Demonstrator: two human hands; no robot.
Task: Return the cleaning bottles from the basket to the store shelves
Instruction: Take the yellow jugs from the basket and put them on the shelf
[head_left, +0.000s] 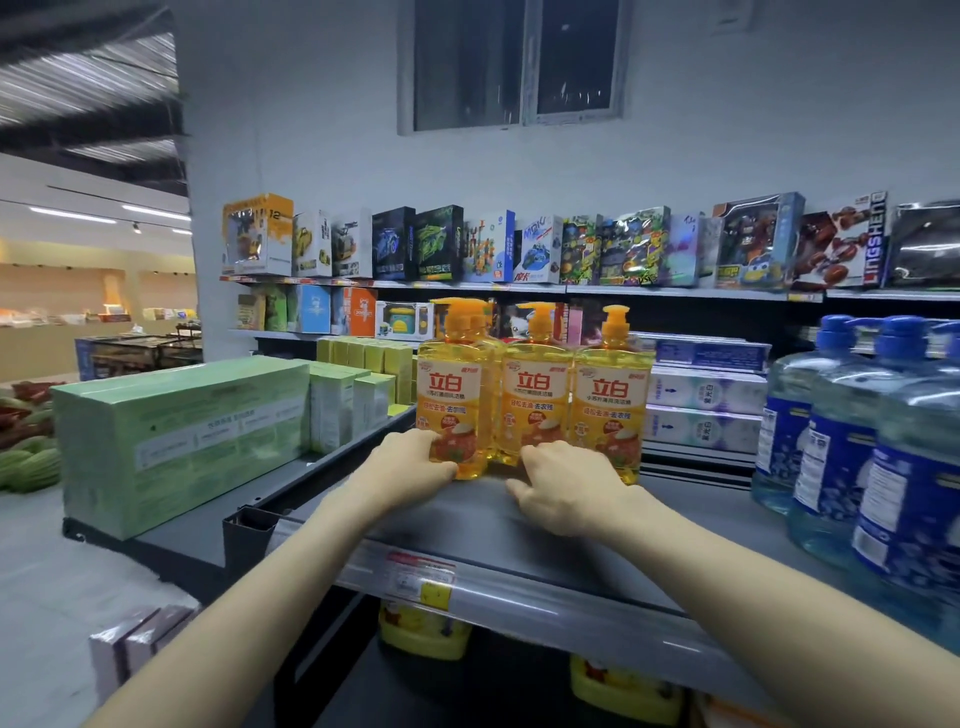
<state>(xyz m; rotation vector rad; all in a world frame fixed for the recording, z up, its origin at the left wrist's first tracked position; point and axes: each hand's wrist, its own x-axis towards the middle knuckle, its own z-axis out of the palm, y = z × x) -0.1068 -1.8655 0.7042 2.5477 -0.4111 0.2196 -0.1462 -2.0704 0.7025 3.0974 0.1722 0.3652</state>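
Flanking yellow bottles (535, 395), green boxes (182, 441), jugs (852, 441) (blue)

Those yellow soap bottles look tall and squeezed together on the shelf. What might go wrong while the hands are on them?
First, the yellow dish soap bottles stand tall and touching; the left hand grips the leftmost yellow bottle near its base, so a shove could topple it into its neighbours. Second, the right hand rests low at the other bottles' bases, and a tipped one might fall toward the blue pump bottles or off the shelf front.
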